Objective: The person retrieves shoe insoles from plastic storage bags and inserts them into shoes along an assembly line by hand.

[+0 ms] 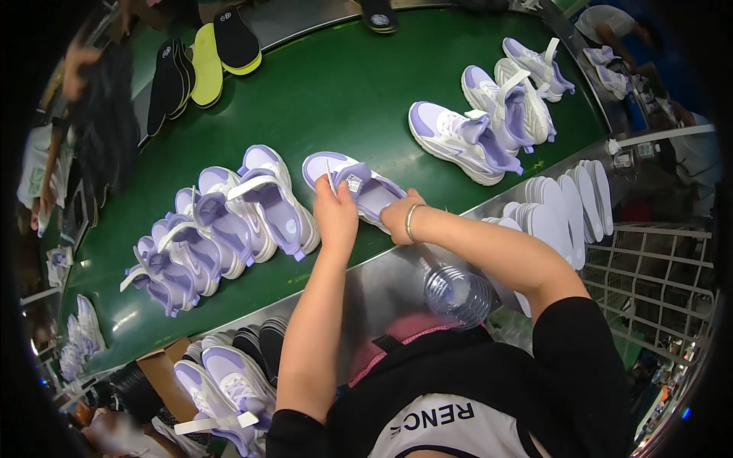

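Note:
A white and lilac sneaker (324, 163) lies at the near edge of the green belt, its toe pointing away to the left. My left hand (336, 210) is closed at the side of the shoe's opening, with fingers by the tongue and a white strap. At the heel, my right hand (400, 217) grips the collar, its fingertips partly hidden inside the shoe. A bangle circles my right wrist. Left of my hands stands a row of matching sneakers (279, 210), several close together. More such sneakers (463, 141) sit on the belt to the right.
Black and yellow insoles (205, 65) lie along the far edge. White insoles (550, 217) are stacked at the near right, beside a wire rack (657, 282). A clear plastic bottle (458, 296) is close to my body. More sneakers (229, 385) rest below left. Other people work around the belt.

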A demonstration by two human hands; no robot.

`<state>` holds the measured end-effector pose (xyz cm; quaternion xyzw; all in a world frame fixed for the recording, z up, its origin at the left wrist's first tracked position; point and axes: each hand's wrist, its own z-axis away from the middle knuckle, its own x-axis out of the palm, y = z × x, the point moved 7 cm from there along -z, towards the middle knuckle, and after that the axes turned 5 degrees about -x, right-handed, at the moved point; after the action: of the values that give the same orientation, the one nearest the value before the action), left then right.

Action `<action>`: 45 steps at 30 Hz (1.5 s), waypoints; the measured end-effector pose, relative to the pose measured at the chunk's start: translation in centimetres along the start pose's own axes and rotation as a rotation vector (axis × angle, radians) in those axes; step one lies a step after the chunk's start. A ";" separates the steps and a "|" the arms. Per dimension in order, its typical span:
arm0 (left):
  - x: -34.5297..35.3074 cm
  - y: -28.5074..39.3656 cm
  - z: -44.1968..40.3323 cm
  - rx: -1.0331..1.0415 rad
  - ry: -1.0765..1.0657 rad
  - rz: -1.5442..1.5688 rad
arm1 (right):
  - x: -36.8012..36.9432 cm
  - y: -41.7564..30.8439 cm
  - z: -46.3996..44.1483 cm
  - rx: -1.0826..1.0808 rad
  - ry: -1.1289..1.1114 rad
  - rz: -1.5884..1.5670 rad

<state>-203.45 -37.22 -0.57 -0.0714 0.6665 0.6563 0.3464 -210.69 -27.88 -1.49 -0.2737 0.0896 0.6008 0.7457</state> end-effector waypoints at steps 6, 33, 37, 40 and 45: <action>-0.2 -1.1 -0.4 -0.061 0.034 -0.034 | -4.6 -0.6 3.1 -0.080 0.573 -0.168; -0.2 2.8 1.2 0.136 -0.071 0.027 | -2.5 1.0 0.1 -0.325 0.716 -0.251; -2.0 2.6 -1.3 0.275 -0.035 -0.350 | -4.3 10.8 10.8 -0.103 1.272 -0.462; -4.4 2.3 -3.8 0.245 0.040 -0.600 | -1.8 22.0 14.8 0.467 1.345 -0.212; -4.2 4.4 -3.2 0.323 0.210 -0.575 | 3.2 29.6 11.4 0.431 1.136 -0.323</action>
<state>-203.88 -41.08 5.04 -0.2676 0.7463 0.4071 0.4535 -240.08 -15.46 -2.39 -0.4038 0.5484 0.2101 0.7015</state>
